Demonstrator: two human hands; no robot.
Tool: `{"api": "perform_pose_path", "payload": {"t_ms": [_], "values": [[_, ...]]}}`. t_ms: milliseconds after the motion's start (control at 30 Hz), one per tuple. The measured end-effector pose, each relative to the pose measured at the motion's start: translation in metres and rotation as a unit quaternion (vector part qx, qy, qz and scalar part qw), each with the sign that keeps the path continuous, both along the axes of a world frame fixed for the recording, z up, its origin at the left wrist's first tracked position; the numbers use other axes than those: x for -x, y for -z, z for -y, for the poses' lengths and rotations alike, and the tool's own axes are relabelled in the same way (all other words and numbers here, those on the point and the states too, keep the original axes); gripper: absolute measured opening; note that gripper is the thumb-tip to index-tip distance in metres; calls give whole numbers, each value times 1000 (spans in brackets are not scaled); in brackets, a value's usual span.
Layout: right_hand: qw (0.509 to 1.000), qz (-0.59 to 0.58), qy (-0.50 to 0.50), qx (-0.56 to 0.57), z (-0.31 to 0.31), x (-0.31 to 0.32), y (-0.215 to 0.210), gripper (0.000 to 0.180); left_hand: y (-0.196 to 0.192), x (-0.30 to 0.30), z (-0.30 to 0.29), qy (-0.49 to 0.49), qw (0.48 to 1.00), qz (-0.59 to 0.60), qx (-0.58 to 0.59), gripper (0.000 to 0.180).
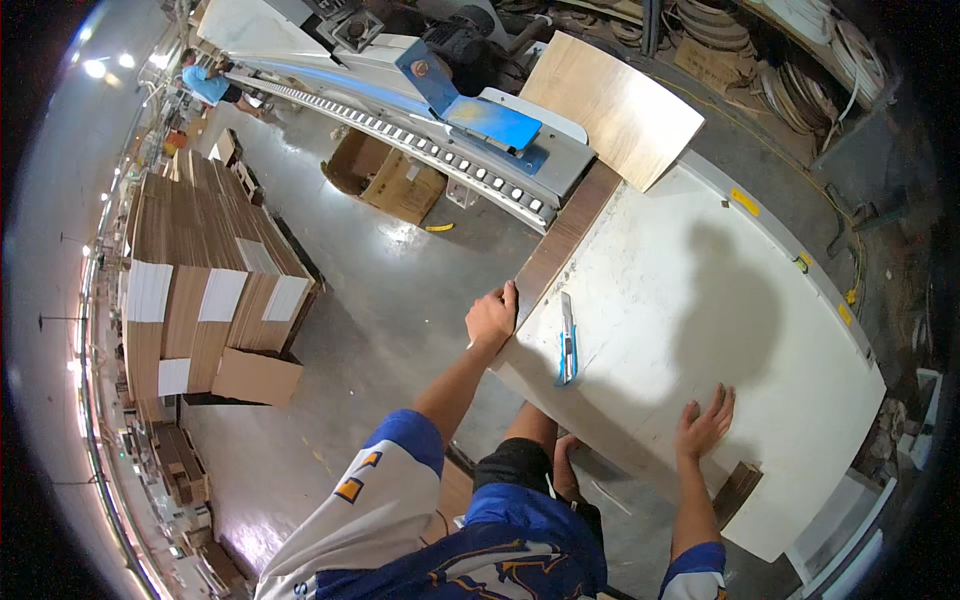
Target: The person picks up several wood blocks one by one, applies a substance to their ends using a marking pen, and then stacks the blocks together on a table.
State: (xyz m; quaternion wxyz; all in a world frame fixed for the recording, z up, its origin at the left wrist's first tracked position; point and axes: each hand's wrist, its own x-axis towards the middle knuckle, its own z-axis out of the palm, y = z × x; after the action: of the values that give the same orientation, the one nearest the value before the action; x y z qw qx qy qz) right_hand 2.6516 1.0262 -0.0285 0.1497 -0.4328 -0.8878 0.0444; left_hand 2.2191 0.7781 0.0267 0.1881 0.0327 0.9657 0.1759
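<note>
We find the dark brown strip (567,235) along the left edge of the white table (640,265), its near end at the left hand (493,317). The left fingers are curled around that end, grasping it. The right hand (706,430) is over the table, well apart from the strip, its fingers released and loosely spread; we cannot tell whether they touch the surface. We count one strip, one blue utility knife (568,350) lying between the hands, one dark block (737,490) at the near edge and one wood-grain panel (615,110) beyond.
</note>
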Motion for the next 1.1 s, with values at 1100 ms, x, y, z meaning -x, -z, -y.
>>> {"api": "perform_pose_path", "payload": {"t_ms": [1100], "values": [[1000,6,-3,0,0,6,-5,71,-4,0,0,-2,1000,-22,11,65]]}}
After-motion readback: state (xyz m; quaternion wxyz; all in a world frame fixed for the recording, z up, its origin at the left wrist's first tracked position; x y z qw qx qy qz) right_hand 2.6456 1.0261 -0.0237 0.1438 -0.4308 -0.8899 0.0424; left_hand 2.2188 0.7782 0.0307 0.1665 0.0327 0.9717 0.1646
